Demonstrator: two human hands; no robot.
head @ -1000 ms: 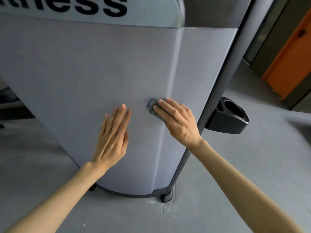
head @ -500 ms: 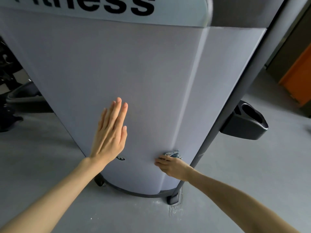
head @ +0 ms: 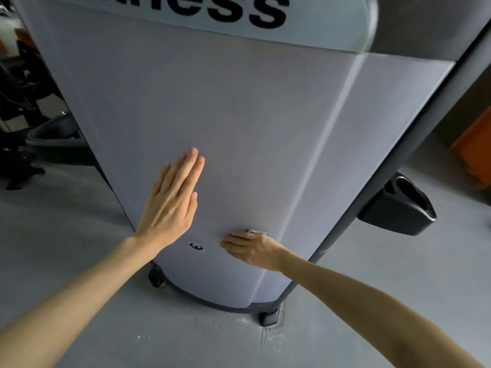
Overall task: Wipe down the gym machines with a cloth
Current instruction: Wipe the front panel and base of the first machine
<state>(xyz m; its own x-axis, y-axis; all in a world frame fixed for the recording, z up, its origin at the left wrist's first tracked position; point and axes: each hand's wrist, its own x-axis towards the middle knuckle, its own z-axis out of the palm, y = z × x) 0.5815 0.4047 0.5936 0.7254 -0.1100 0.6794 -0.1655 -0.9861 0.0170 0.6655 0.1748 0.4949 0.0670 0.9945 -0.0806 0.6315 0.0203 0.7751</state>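
Note:
The gym machine's tall grey shroud panel (head: 225,115) fills the middle of the view, with black lettering across its top. My left hand (head: 170,205) lies flat on the panel, fingers straight and pointing up. My right hand (head: 252,248) presses a small blue-grey cloth (head: 259,231) against the lower panel, near its vertical crease. The fingers lie straight and point left. Only the cloth's top edge shows above the hand.
A dark frame post (head: 398,155) runs down the panel's right side and carries a black cup holder (head: 398,205). The black base rim and a foot (head: 268,317) sit on the grey floor. Dark equipment (head: 53,136) stands at left, and something orange (head: 475,150) at far right.
My right hand has slid the cloth down the panel from mid-height to near the base. My left hand has stayed flat on the panel.

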